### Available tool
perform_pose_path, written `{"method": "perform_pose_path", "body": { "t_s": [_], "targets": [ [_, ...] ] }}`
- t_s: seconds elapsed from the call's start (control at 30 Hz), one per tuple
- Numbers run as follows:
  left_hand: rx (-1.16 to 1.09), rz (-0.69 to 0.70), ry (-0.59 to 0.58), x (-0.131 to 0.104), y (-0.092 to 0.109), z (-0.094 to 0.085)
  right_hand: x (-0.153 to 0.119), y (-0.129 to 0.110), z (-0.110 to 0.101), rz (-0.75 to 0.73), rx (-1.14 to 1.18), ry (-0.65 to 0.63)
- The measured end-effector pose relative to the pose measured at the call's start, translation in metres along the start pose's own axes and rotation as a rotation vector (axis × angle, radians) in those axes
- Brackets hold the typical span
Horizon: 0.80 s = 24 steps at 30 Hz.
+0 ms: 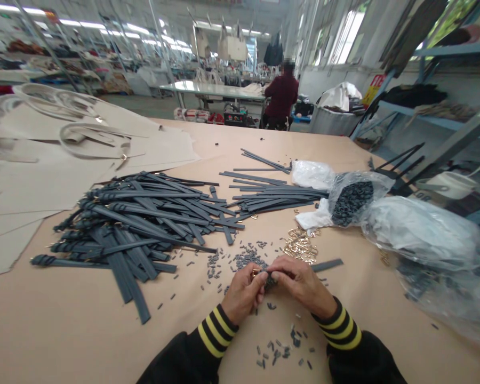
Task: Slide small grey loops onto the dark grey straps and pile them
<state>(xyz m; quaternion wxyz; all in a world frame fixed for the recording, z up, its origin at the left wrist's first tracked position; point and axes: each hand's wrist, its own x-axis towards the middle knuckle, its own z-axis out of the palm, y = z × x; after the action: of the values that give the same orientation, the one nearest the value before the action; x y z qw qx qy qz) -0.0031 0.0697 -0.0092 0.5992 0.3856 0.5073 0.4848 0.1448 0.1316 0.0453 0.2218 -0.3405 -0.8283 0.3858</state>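
Note:
My left hand [243,294] is closed in a pinch around a small gold buckle [256,272] at the end of a dark strap. Close beside it, the fingers of my right hand [304,284] pinch the dark piece at that buckle. A flat dark strap [328,265] sticks out beyond my right hand; whether it joins the held piece is hidden. Small dark loops [248,256] lie scattered just past my fingers, and gold buckles [301,245] are heaped behind my right hand. More small dark pieces [278,352] are strewn nearer to me, between my forearms.
A large pile of dark buckled straps [144,218] lies to the left, with plain strips [272,197] behind. Beige panels with handles [64,149] cover the far left. Plastic bags [428,229] stand at the right. A person [282,93] is at a farther table.

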Motion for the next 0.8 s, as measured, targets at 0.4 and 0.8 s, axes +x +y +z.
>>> {"method": "perform_pose_path", "body": {
  "t_s": [0.4, 0.8],
  "targets": [
    [0.019, 0.022, -0.066, 0.0, 0.001, 0.0, -0.013, 0.007, -0.044, 0.187, -0.373, -0.38],
    [0.104, -0.016, -0.098, -0.002, 0.01, 0.002, -0.01, -0.001, -0.017, 0.212, -0.087, -0.482]
  ]
}}
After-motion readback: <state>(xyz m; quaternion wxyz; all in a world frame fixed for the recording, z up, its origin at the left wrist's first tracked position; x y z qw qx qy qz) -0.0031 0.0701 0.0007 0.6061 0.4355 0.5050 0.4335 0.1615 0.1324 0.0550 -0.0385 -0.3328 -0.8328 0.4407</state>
